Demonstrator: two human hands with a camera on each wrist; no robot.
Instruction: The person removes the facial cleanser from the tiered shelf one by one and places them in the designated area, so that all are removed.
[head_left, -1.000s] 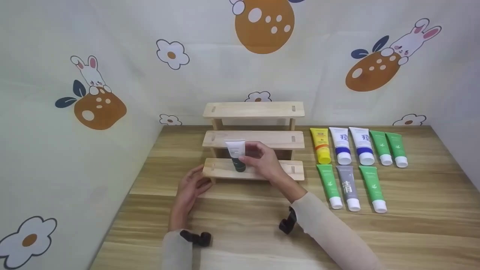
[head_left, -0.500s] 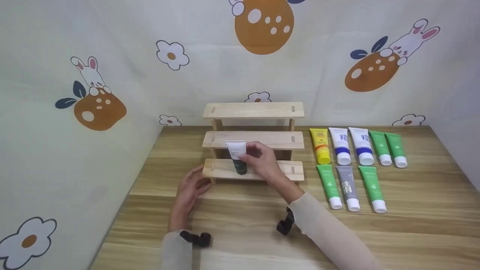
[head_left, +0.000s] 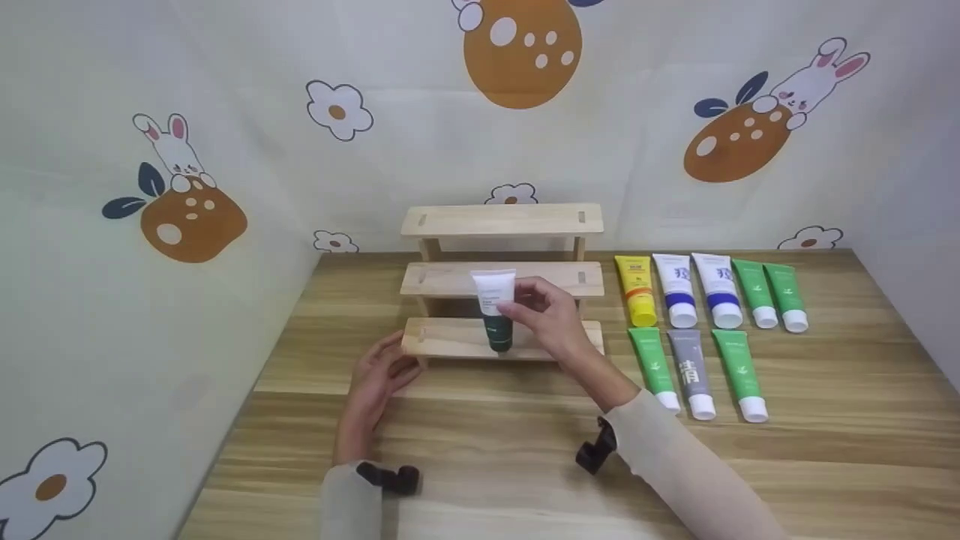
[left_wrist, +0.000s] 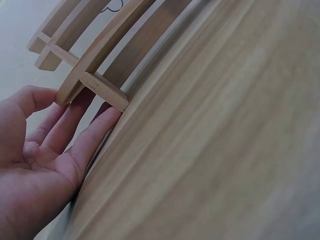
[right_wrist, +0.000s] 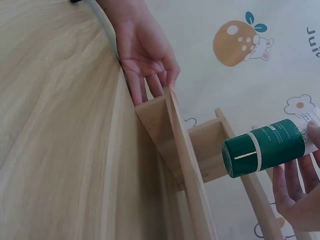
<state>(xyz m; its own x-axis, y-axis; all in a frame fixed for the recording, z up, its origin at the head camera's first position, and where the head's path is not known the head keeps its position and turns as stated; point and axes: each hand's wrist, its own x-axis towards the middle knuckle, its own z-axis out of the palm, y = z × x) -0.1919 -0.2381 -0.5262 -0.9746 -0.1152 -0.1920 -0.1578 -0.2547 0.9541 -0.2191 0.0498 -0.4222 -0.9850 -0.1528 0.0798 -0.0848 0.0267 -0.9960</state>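
My right hand [head_left: 551, 315] pinches a small white-and-dark-green cosmetic tube [head_left: 495, 311] between thumb and fingers. Its green cap [right_wrist: 242, 155] points down, and the right wrist view shows a gap between the cap and the lowest board. A three-tier wooden display stand [head_left: 427, 337] is right behind it. At the stand's lower left corner, my left hand [head_left: 379, 379] grips the end of the bottom board [left_wrist: 92, 62]. In the left wrist view, the thumb lies on the board's end while the other fingers reach underneath, beside the support.
Right of the stand, several tubes lie in two rows on the wood-grain table [head_left: 487, 465]: a yellow tube [head_left: 636, 292], white-and-blue ones [head_left: 718, 292], green ones [head_left: 741, 375] and a grey tube [head_left: 691, 375]. A patterned cloth [head_left: 420, 135] rises behind the stand.
The tube in my right hand has shifted to the right over the lowest board and looks slightly higher. My left hand keeps its hold on the stand's corner.
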